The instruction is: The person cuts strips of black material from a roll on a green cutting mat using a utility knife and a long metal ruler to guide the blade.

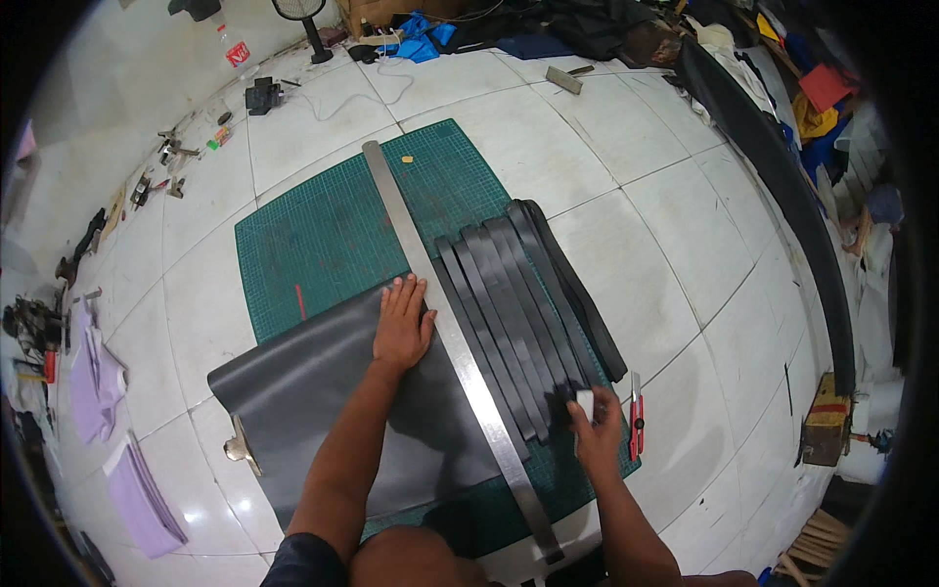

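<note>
Head view, ruler (469, 382) running upper-left to lower-right — left hand (402, 325) flat, right hand (600, 430) pinching white piece (585, 403)

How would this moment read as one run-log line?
left hand: flat on black sheet, beside metal ruler | right hand: holding small white object | black strips: right of ruler | red cutter: right of right hand

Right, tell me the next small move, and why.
Probably set down the small white piece in the right hand, freeing that hand for the red cutter lying close by on its right. The long metal ruler lies along the dark sheet, where the left hand is spread, so a straight edge seems in place while the cutter lies untouched.
</note>
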The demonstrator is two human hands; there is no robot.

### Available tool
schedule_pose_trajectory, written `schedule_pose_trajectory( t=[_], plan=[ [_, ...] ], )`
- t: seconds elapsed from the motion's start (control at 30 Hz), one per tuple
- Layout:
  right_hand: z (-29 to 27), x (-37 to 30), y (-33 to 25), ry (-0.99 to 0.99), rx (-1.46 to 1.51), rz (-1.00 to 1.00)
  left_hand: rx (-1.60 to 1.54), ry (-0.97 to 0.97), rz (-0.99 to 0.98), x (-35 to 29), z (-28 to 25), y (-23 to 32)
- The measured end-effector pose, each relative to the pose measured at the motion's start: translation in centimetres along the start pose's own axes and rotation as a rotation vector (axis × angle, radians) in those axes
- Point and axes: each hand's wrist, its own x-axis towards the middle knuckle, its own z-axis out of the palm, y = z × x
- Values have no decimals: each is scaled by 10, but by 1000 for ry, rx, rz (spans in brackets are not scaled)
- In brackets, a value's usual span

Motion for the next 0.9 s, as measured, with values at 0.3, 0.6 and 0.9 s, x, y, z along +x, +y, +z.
schedule_pose_trajectory(
  t=[0.3,0.6,0.9],
  plan=[
    [157,109,-50,-400,127,-51,14,-26,-19,1,-9,3],
    [251,162,-83,-324,-185,-165,-39,-15,-14,1,-10,3],
    [249,173,-78,-434,-97,-61,-64,-39,-48,2,-13,4]
  ],
)
